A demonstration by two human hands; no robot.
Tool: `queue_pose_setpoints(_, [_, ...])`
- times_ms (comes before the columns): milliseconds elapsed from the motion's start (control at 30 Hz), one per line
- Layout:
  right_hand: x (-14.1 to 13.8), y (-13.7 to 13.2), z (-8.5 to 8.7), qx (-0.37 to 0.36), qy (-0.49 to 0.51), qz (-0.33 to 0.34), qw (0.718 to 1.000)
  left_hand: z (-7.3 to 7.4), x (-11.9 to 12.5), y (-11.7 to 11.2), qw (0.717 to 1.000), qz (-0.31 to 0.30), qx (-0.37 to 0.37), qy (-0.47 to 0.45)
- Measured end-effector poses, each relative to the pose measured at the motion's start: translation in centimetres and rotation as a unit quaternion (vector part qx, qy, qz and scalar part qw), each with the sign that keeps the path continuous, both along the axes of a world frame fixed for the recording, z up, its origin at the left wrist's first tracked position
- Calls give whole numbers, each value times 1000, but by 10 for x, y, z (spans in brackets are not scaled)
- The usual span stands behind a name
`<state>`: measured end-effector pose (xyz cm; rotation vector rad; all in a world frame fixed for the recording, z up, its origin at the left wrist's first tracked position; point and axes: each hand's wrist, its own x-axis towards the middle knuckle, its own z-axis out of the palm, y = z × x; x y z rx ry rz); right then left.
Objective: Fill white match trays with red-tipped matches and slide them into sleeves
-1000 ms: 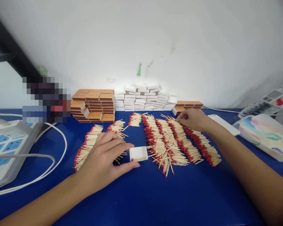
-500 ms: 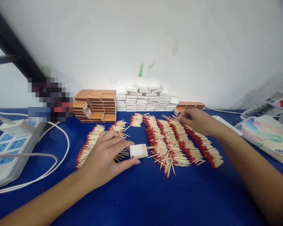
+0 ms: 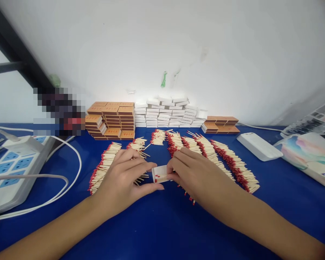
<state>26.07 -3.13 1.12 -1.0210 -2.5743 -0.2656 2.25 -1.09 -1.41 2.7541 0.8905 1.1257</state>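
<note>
A small white matchbox tray (image 3: pixel 159 174) lies on the blue table (image 3: pixel 178 231) between my two hands, with a few red-tipped matches in it. My left hand (image 3: pixel 124 180) grips the tray's left end between thumb and fingers. My right hand (image 3: pixel 197 173) is at the tray's right end, fingers curled and pressed to it; what they hold is hidden. Rows of red-tipped matches (image 3: pixel 227 160) lie behind and under my right hand. More matches (image 3: pixel 104 166) lie beyond my left hand.
Stacked orange matchbox sleeves (image 3: pixel 111 119), white trays (image 3: pixel 165 112) and a low orange stack (image 3: pixel 220 124) line the wall. A power strip (image 3: pixel 11 169) with white cables (image 3: pixel 65 180) lies at left. A white flat box (image 3: pixel 258 146) and a plastic packet (image 3: pixel 311 155) lie at right.
My right hand has come from the far match rows back to the tray's right end. A few matches now lie in the tray. My left hand has stayed on the tray.
</note>
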Motion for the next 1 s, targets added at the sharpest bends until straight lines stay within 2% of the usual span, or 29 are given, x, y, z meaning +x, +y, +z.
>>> queue_pose_setpoints(100, [-1,0,-7,28,-29,-10,999,2,1,-2,1000,-10,8,3])
queue_pose_setpoints(367, [-4,0,-4,-8,-13,11,1000,3,3,-5,1000,-14,6,2])
queue_pose_setpoints(433, [-3,-3,2,-44,12,7,999,4,3,-5,1000,-14,4,1])
queue_pose_setpoints(567, [19,3,19,-185,107,-4,977,4,2,-6,1000,-7,11,-10])
queue_pose_setpoints(633, [44,18,26,-180,158,-73,968,4,1,-6,1000,-2,9,-20])
queue_pose_setpoints(733, [91,52,25,-97,182,-245,947,2,0,-6,1000,1,-1,-30])
queue_pose_setpoints(800, [120,75,16,-137,159,-317,925,1,0,-6,999,-4,-5,-32])
queue_pose_setpoints(900, [144,99,-1,-174,129,-364,906,-1,0,-6,999,-7,-2,-33])
queue_pose_setpoints(1000, [146,110,-12,-202,75,-373,902,-1,0,-6,1000,-8,2,-29])
